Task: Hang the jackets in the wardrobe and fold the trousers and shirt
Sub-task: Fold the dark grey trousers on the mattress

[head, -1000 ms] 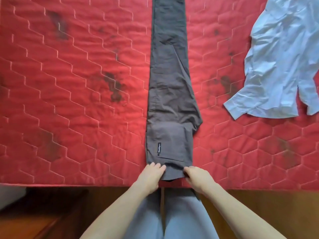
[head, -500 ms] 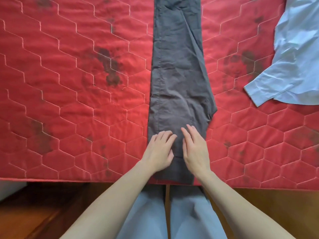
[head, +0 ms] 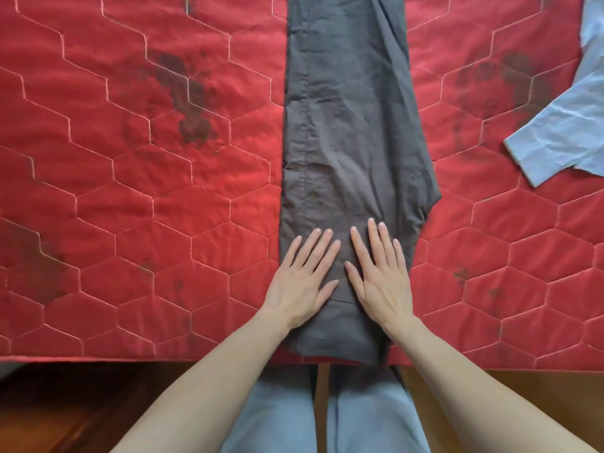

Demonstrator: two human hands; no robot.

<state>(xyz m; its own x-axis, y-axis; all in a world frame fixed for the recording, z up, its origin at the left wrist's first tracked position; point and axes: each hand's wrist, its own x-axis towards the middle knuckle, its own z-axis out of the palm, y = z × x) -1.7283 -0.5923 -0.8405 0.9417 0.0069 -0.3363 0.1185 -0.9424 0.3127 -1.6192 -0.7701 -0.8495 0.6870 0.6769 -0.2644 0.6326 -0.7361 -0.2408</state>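
Dark grey trousers (head: 346,125) lie folded lengthwise down the middle of the red quilted bed, waist end at the near edge. My left hand (head: 304,279) lies flat on the waist part, fingers straight and spread. Beside it, my right hand (head: 379,273) presses flat on the same cloth, fingers straight. A crumpled light blue shirt (head: 568,132) lies on the bed at the far right, partly cut off by the frame edge.
The red quilted bed cover (head: 147,191) with dark stains spreads to both sides of the trousers. Its near edge runs just above my legs. A brown wooden floor (head: 65,407) shows below the edge.
Both hands moved from the waistband edge up onto the trousers and flattened out. The view has come closer and shifted, so less of the shirt shows.
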